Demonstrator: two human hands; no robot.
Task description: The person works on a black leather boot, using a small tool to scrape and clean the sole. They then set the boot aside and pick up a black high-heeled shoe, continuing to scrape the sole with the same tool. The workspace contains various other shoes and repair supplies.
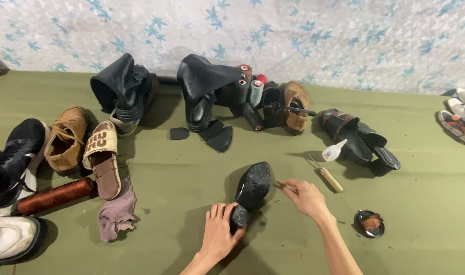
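Head camera view, lower centre of frame: left hand [220,231] clasps the heel of a black shoe [253,191] lying sole up, long axis running up-right. Right hand [305,196], just right of it, pinches a thin tool [280,185] touching the sole's edge.

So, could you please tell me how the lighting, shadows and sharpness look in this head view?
Head view: soft, even light with no strong glare; the black shoe under the left hand casts a faint shadow to its left; the right hand is slightly blurred; the far boots look a little softer.
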